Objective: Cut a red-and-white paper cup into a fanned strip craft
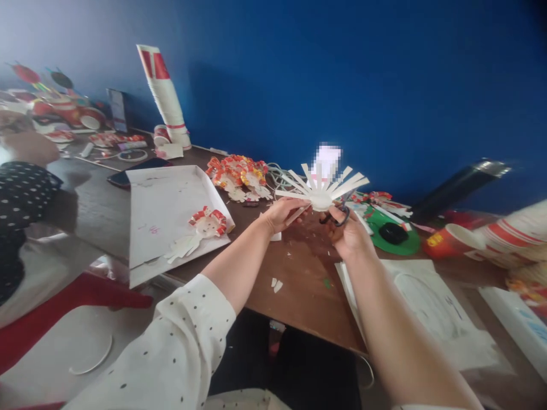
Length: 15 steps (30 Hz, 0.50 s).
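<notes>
A white paper cup (321, 200), cut into strips that fan outward from its round base, is held up above the table. My left hand (285, 214) is closed on its left edge. My right hand (349, 233) is closed around the dark handles of a pair of scissors (343, 216), close to the cup's right side. The scissor blades are mostly hidden by the paper strips. Small white paper scraps (277, 285) lie on the brown table (294, 302) below my hands.
A white box lid (145, 199) holds a cut-cup figure (208, 223). Red-and-white cut pieces (237, 173) are heaped behind. A tall cup stack (164, 97) leans near the blue wall. On the right are a green disc (404, 242), a dark bottle (457, 185) and more cups (453, 242). Another person's dotted sleeve (28, 188) is at left.
</notes>
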Available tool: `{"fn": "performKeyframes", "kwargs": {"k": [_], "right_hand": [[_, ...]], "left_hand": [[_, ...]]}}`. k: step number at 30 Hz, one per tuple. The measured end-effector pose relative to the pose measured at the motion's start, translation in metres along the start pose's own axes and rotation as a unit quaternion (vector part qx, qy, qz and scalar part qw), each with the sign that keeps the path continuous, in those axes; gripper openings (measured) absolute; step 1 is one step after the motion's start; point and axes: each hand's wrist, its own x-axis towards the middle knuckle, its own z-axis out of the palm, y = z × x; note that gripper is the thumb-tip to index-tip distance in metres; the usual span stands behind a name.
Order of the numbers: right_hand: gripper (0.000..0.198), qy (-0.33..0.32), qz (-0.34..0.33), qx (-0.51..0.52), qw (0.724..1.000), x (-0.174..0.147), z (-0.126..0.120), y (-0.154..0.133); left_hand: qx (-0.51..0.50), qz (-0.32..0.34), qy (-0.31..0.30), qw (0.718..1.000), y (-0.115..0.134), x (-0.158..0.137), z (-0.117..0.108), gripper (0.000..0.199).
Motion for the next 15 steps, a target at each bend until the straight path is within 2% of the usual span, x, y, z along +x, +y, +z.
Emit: {"fn": "performKeyframes", "kwargs": {"k": [4, 10, 13, 15], "right_hand": [[0.034, 0.029, -0.019, 0.028, 0.999, 0.003, 0.003, 0.007], [0.034, 0.103, -0.092, 0.075, 0.988, 0.008, -0.001, 0.010], [0.038, 0.122, -0.102, 0.068, 0.985, 0.011, -0.004, 0.011], [0.041, 0.132, -0.119, 0.056, 0.983, 0.011, -0.004, 0.014]], "left_hand": [[0.069, -0.023, -0.013, 0.997, -0.005, -0.001, 0.001, 0.018], [-0.041, -0.025, -0.019, 0.999, -0.006, -0.005, 0.012, 0.035], [-0.050, -0.041, -0.014, 0.998, -0.017, -0.006, 0.022, 0.028], [-0.072, -0.033, 0.011, 0.997, -0.024, -0.005, 0.028, 0.026]]}}
